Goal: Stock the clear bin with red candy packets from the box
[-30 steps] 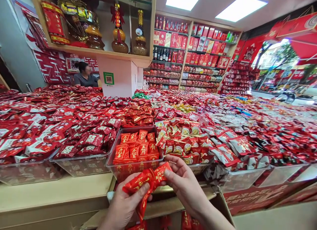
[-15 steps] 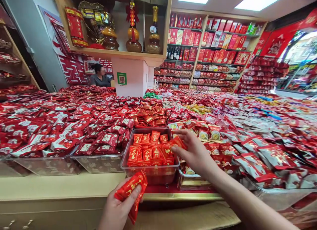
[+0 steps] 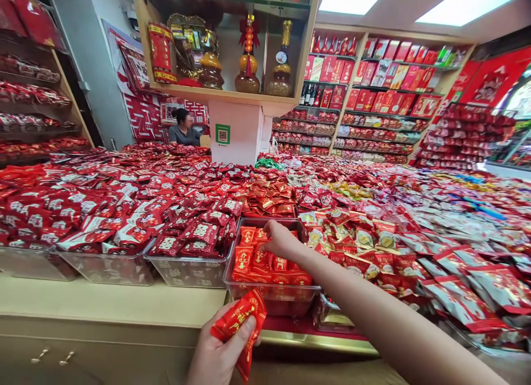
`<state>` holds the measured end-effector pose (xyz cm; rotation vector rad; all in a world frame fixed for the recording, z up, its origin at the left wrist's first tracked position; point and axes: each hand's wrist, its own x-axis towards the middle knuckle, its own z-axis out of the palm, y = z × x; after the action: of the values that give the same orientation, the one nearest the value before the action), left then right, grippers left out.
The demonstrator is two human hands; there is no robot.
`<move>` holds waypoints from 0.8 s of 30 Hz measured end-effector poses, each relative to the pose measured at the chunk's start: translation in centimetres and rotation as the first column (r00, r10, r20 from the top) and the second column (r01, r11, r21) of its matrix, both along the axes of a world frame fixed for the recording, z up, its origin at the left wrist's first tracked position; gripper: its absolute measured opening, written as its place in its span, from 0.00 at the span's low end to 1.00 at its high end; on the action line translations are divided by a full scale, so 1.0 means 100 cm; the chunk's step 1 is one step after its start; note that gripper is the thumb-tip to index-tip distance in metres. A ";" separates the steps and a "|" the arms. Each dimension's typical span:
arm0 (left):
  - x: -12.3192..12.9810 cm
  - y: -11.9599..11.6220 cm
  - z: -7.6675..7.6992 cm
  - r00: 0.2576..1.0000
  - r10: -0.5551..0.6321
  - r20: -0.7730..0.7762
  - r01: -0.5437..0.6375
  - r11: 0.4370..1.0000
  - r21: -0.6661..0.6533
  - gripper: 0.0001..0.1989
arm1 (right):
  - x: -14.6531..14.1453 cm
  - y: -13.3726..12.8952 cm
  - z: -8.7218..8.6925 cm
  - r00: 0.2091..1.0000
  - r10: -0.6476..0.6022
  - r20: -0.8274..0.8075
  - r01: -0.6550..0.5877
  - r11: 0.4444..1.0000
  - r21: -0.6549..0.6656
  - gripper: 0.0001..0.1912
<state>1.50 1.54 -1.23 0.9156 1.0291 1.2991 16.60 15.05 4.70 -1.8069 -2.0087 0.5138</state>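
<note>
My left hand [image 3: 226,341] is closed around red candy packets [image 3: 244,321] with gold lettering, in front of the bin. Its thumb presses on the wrappers, and how many it holds is hard to tell. Over a clear plastic bin [image 3: 271,291], my right hand [image 3: 282,241] reaches down among similar red packets [image 3: 241,259]. The thumb and index finger of that hand look apart and bent towards the packets; the other fingers are mostly hidden. The packets stand in rows inside the bin, and my right forearm crosses above its right side.
Bins of dark red packets [image 3: 201,230] adjoin on the left. Gold-and-red packets [image 3: 365,241] and white-and-red packets [image 3: 493,280] lie to the right. A display cabinet [image 3: 224,94] overhangs the counter [image 3: 124,302]. A person [image 3: 185,131] sits behind the heaped sweets.
My right hand has moved from the bin's right edge to the packets further left, and no packet shows in its fingers now. My left hand still holds its packets. The view has shifted slightly.
</note>
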 end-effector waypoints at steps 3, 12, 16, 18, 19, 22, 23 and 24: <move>-0.001 0.000 0.000 1.000 -0.026 -0.006 0.026 1.000 0.005 0.13 | 0.005 0.003 -0.002 1.000 -0.022 0.012 0.021 0.999 0.043 0.11; -0.002 0.000 -0.002 0.999 -0.022 0.044 0.022 1.000 0.002 0.15 | -0.002 0.007 -0.018 0.994 0.072 0.087 -0.075 0.997 0.030 0.04; -0.002 -0.001 0.002 0.999 -0.042 0.029 0.042 0.999 -0.016 0.14 | -0.006 0.003 -0.023 0.986 0.096 0.139 -0.113 0.986 0.125 0.02; -0.002 -0.003 0.005 0.998 -0.056 0.020 0.057 0.998 -0.032 0.14 | -0.006 -0.001 -0.022 0.985 0.101 0.143 -0.124 0.979 0.161 0.03; -0.002 -0.004 0.006 0.998 -0.059 0.016 0.060 0.997 -0.039 0.14 | -0.007 -0.004 -0.020 0.985 0.099 0.138 -0.123 0.976 0.179 0.05; -0.002 -0.004 0.006 0.998 -0.061 0.019 0.062 0.996 -0.066 0.14 | -0.010 -0.024 -0.011 0.990 0.112 0.089 -0.130 0.964 0.233 0.06; -0.002 -0.003 0.005 0.997 -0.069 0.017 0.070 0.995 -0.073 0.14 | -0.011 -0.035 -0.009 0.987 0.140 0.072 -0.154 0.959 0.239 0.07; -0.003 -0.003 0.004 0.997 -0.082 0.013 0.082 0.994 -0.075 0.14 | -0.012 -0.047 -0.006 0.980 0.196 0.033 -0.199 0.953 0.231 0.09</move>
<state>1.24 1.27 -0.83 0.8842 1.0157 1.1877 15.36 10.37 4.08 -1.4824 -2.1687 0.3092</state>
